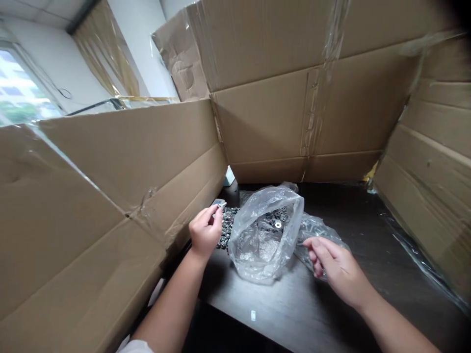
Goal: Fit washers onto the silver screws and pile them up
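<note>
My left hand (206, 230) is closed in a pinch on a small shiny metal piece (222, 205), too small to name exactly. Below and beside it, a pile of small dark metal hardware (228, 225) lies on the table. An open clear plastic bag (243, 245) stands between my hands, with small washers and a larger washer (278, 224) showing through its mouth. My right hand (329, 257) is pinched at the bag's right side, over a second clear bag (316, 228) of what look like metal screws. What its fingertips hold is too small to make out.
Tall cardboard walls enclose the dark table (235, 299) at the left wall (121, 166), back (265, 122) and right wall (434, 147). A small white box (228, 176) stands in the back left corner. A small pale rectangle (253, 315) lies near the front edge.
</note>
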A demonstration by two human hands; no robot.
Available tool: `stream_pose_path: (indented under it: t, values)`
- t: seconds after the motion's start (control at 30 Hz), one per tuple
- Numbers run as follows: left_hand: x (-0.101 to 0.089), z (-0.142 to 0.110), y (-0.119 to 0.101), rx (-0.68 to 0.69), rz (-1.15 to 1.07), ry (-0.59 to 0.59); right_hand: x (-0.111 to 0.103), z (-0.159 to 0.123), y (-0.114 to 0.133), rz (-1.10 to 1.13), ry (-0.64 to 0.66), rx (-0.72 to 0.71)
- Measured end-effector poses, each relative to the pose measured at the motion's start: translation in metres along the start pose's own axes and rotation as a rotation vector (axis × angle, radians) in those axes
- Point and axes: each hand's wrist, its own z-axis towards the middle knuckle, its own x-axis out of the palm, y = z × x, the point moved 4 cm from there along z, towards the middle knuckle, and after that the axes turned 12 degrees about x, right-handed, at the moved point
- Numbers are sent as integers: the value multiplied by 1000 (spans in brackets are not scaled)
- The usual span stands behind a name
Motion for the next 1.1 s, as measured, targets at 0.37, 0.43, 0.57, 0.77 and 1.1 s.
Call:
stream_pose_path:
  t: [0.37, 0.43, 0.57, 0.77, 1.1]
  values:
    - [29, -28, 49, -254, -124, 232, -4, -4, 11, -299, 16, -225]
    - [27, -28, 41, -327, -183, 211, -4, -4, 11, -314, 16, -232]
    - [17, -21, 7, -433, -368, 232, -3, -6, 12, -343, 26, -268]
    - [10, -20, -88, -400, -925, 533, 4, -14, 12, -322, 69, -366]
    - [59, -60, -155, -222, -940, 823, 24, -15, 10, -364, 258, -415]
